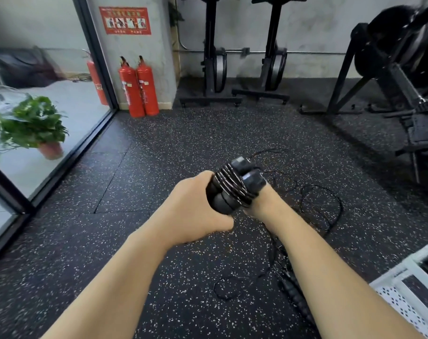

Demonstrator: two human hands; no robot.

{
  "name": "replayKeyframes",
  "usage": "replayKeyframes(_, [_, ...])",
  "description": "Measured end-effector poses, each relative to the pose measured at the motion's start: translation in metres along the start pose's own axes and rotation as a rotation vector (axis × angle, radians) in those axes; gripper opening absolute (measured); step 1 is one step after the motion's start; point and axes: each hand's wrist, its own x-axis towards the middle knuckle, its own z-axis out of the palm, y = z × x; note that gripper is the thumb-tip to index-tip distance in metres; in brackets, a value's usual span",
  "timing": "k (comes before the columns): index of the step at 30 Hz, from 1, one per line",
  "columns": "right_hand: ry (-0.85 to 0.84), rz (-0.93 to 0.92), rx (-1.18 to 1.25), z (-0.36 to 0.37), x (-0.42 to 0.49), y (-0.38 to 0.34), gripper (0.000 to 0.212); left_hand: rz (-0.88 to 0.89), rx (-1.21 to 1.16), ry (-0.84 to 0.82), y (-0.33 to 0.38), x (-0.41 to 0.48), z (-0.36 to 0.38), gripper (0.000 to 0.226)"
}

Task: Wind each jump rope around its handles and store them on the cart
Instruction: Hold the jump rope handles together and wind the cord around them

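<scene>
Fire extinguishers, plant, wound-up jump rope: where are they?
Fire extinguishers (147, 91): head view, right-hand cylinder's red body.
Plant (31, 121): head view, green leaves.
Wound-up jump rope (232, 185): head view, coils around handles.

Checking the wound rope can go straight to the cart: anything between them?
Nothing upright. The wound jump rope, held by the left hand and right hand, has open air toward the white cart at lower right; only a loose jump rope lies on the floor between.
</scene>
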Motion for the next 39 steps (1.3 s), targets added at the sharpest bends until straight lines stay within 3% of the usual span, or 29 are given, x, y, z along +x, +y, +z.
replayKeyframes(5, [0.144, -0.137, -0.117, 0.004, -0.001, 0.004, 0.050, -0.149, -0.267, 0.132, -0.018, 0.006, -0.016, 0.027])
replayKeyframes(11, [0.134, -0.210, -0.257, 0.006, -0.002, 0.003, 0.051, -0.260, -0.455, 0.131, -0.029, 0.003, -0.024, 0.020])
replayKeyframes(19, [0.232, -0.189, -0.410, -0.004, -0.011, -0.004, 0.052, -0.442, -0.601, 0.122, -0.044, 0.006, -0.039, 0.042])
replayKeyframes(24, [0.282, -0.252, -0.495, -0.004, -0.015, -0.008, 0.051, -0.448, -0.486, 0.152, -0.046, 0.007, -0.038, 0.024])
replayKeyframes(29, [0.289, -0.338, -0.543, 0.002, -0.029, -0.020, 0.052, -0.475, -0.271, 0.299, -0.053, 0.009, -0.037, 0.023])
replayKeyframes(34, [0.177, -0.420, -0.473, 0.004, -0.047, -0.037, 0.051, -0.507, -0.049, 0.290, -0.050, 0.007, -0.037, 0.025])
replayKeyframes(39, [0.174, -0.467, -0.417, -0.002, -0.052, -0.045, 0.051, -0.467, 0.288, 0.299, -0.033, 0.008, -0.029, 0.024])
